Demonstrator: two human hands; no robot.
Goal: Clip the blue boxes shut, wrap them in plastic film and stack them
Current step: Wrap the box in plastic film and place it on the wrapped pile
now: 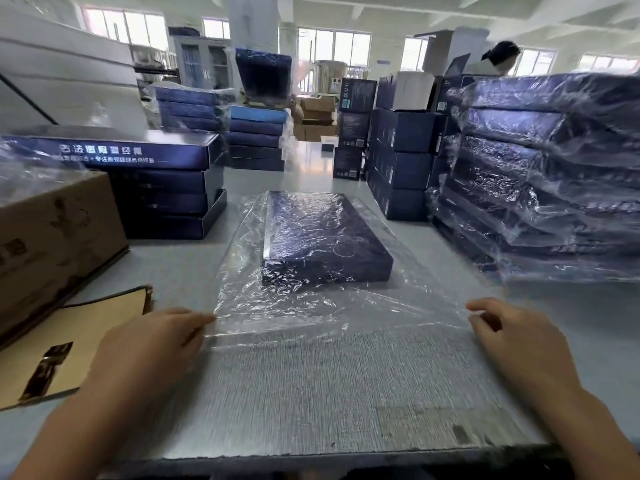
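blue box [327, 237]: flat mid-desk [180, 271], film-covered | plastic film [311, 306]: near edge stretched between hands | left hand [156, 344]: pinching film corner | right hand [519, 344]: pinching other corner | wrapped boxes [554, 174]: stacked right

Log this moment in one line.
step: wrapping | left hand: pinches film | right hand: pinches film | blue box: under film
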